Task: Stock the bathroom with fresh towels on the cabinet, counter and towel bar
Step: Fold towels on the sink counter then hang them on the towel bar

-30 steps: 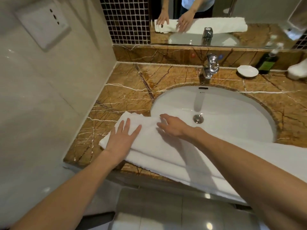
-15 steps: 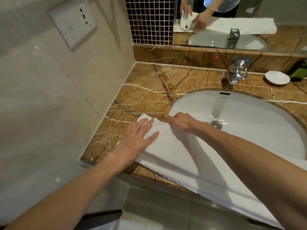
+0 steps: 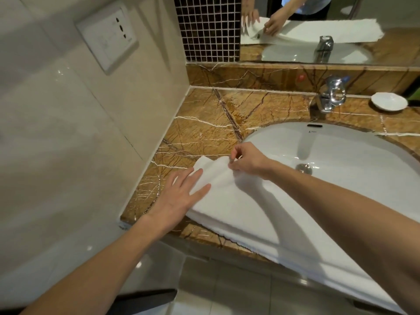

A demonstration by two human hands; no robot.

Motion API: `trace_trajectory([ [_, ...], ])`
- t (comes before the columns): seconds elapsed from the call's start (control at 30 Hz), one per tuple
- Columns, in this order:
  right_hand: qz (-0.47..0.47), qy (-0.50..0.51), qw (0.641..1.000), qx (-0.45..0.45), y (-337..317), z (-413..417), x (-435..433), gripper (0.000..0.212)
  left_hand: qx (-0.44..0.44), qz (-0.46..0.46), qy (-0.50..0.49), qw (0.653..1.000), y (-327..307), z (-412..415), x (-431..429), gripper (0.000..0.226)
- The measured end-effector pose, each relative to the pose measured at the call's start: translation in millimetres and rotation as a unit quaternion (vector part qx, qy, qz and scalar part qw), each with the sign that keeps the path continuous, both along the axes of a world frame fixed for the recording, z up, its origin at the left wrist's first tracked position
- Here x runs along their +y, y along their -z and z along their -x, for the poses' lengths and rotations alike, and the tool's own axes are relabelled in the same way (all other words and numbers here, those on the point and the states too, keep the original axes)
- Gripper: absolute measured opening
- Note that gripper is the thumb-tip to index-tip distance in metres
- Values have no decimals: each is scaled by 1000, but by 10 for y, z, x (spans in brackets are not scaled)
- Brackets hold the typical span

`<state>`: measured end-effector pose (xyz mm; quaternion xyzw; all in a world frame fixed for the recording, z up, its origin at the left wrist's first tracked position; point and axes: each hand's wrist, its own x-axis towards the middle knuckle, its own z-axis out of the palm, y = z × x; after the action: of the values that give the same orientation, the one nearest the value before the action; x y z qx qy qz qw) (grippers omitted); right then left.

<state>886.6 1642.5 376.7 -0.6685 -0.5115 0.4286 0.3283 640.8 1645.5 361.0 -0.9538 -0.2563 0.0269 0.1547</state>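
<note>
A long folded white towel (image 3: 241,214) lies along the front edge of the brown marble counter (image 3: 204,130), across the near rim of the white sink (image 3: 341,160). My left hand (image 3: 179,196) rests flat with spread fingers on the towel's left end. My right hand (image 3: 245,160) pinches the towel's far edge near its left corner and lifts the fabric slightly. The towel's right end runs under my right forearm and out of view.
A chrome faucet (image 3: 331,96) stands behind the sink, with a small white dish (image 3: 389,101) to its right. A tiled wall with a socket plate (image 3: 106,37) closes the left side. The mirror (image 3: 318,26) above shows the hands and towel.
The view has shifted left and closer. My right hand went from lying on the towel to pinching its far edge, and my left hand slid a little toward the towel's left end.
</note>
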Motion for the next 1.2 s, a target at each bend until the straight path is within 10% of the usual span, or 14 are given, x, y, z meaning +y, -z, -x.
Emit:
trace_trajectory([
  [0.2,-28,23,993,-110,260,185,-41,26,89,115,-29,989,103,99,-37,117],
  [0.43,-73,134,981,118,8,182,20,44,21,1,4,1000,26,66,-23,112],
  [0.6,-16,94,986,140,-40,198,105,8,25,-2,7,1000,10,25,-34,102],
  [0.77,-6,30,997,-64,125,320,140,45,102,61,-17,993,185,90,3,98],
  [0.97,-10,-59,933,-356,337,297,-119,20,73,129,-36,988,297,137,-3,117],
  [1.2,34,-47,988,-147,165,392,92,39,92,110,1,990,224,104,0,111],
])
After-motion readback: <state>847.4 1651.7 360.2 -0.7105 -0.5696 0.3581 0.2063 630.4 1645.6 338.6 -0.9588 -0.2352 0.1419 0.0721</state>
